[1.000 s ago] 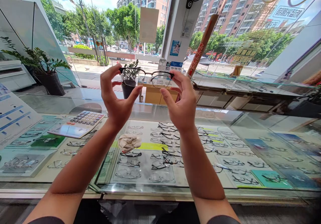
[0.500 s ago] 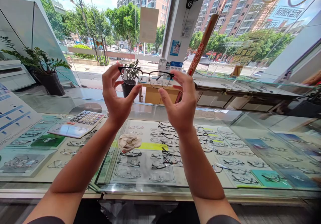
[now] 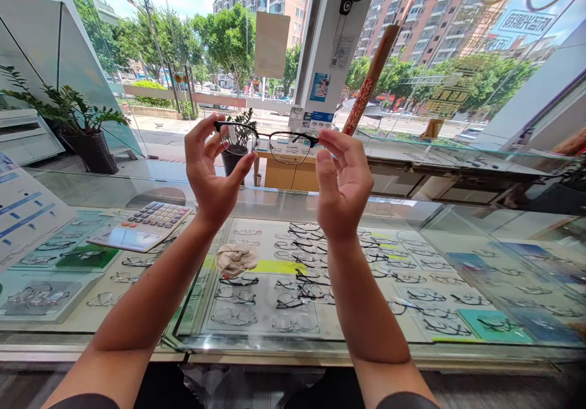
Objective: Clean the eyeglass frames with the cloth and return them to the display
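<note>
A pair of eyeglasses (image 3: 263,134) with dark upper rims and thin lower rims is held up above the glass counter. My left hand (image 3: 213,174) grips its left end, the fingers behind and the thumb close to the lower rim. At the other end, the fingertips of my right hand (image 3: 344,183) hold the dark corner of the frame, with the thumb bent upright beside them. On the counter below lies a crumpled beige cloth (image 3: 235,260).
The glass counter (image 3: 256,345) shows many eyeglasses inside. A calculator (image 3: 160,213) lies on it at the left, near a printed sheet (image 3: 27,213). Beyond stand potted plants (image 3: 94,152), a wooden cabinet (image 3: 290,174) and large windows.
My right hand has shifted slightly to the right, and its thumb has moved from below the lens to beside its fingers. The glasses have tilted a little.
</note>
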`<state>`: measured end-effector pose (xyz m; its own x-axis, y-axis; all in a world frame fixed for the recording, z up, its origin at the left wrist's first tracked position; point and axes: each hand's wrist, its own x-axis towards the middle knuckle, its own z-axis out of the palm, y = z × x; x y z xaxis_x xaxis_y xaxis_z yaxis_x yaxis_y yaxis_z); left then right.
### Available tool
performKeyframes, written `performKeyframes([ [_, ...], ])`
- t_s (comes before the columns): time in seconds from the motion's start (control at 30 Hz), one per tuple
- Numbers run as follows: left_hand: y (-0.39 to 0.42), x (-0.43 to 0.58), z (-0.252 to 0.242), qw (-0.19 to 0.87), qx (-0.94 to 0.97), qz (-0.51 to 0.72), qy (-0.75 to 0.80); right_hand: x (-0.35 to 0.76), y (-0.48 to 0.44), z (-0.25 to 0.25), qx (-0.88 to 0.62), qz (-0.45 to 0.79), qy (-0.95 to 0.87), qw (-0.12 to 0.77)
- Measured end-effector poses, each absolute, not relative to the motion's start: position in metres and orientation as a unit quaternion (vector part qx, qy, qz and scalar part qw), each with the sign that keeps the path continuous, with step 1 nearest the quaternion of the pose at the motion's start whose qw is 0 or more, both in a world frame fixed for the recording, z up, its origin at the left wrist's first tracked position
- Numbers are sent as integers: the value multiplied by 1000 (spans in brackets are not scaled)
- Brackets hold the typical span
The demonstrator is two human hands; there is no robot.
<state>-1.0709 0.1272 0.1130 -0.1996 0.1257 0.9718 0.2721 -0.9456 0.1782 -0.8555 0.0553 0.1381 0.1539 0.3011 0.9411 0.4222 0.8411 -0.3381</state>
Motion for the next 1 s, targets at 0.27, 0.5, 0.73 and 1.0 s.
performKeyframes([
  [0.27, 127, -1066, 111, 46, -631, -763, -133, -855, 57, 140, -286, -82, -627, 720],
  [0.5, 130, -1067, 108, 32, -639, -755, -144, -854, 58, 140, -274, -44, -619, 735],
  [0.73, 115, -1058, 107, 75, -604, -769, -196, -850, 68, 140, -313, 53, -603, 732],
  [1.0, 110, -1054, 106, 120, -586, -775, -203, -847, 78, 137, -300, 92, -606, 731],
])
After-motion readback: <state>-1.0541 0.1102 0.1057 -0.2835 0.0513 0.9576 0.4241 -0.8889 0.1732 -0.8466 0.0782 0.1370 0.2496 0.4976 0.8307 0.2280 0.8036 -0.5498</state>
